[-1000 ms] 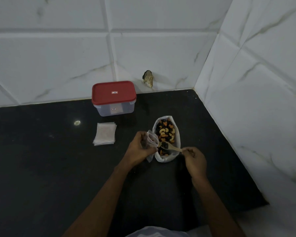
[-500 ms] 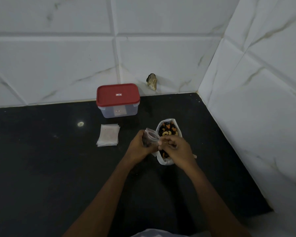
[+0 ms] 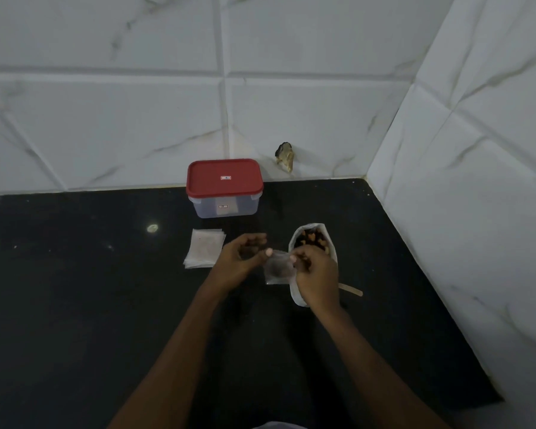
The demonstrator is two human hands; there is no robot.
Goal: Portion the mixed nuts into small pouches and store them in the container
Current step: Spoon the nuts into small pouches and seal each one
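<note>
The small clear plastic pouch [image 3: 277, 269] hung beside the white bag of mixed nuts [image 3: 311, 239], top corners pinched in the grip of left hand [image 3: 240, 260] and right hand [image 3: 317, 275], seemingly being sealed; next, the red-lidded clear container [image 3: 225, 188] likely needed opening.

The grip is above a black counter [image 3: 75, 320], glossy, with a few small pale specks. Beyond the grip stands the back wall [image 3: 106, 125], made of large white tiles with thin grey veins (a marble look) and grooves between them. To the right of the grip, a side wall [image 3: 483, 187] of the same tiles meets it in a corner. Beyond the grip and slightly to its right, at the foot of the back wall, there is a broken spot [image 3: 284, 161], dark and yellowish. To the left of the grip a small light reflection [image 3: 152, 228] lies on the counter. The light is dim.
</note>
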